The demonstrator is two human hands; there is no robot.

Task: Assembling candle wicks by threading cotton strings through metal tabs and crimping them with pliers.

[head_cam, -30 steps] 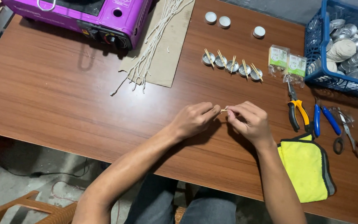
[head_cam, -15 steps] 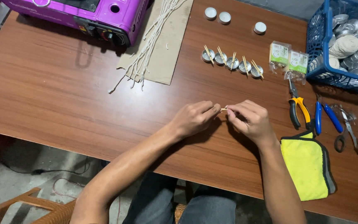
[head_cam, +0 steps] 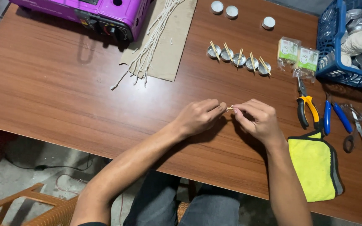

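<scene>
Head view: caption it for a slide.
Both hands, left hand and right hand, pinch a small wooden stick above the table.

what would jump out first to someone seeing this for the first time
Probably the two hands meeting at the table's middle: the left hand and right hand pinch a small pale stick between their fingertips. Next, the bright purple stove at the top left, and the yellow cloth at the lower right, beside the orange-handled pliers.
</scene>
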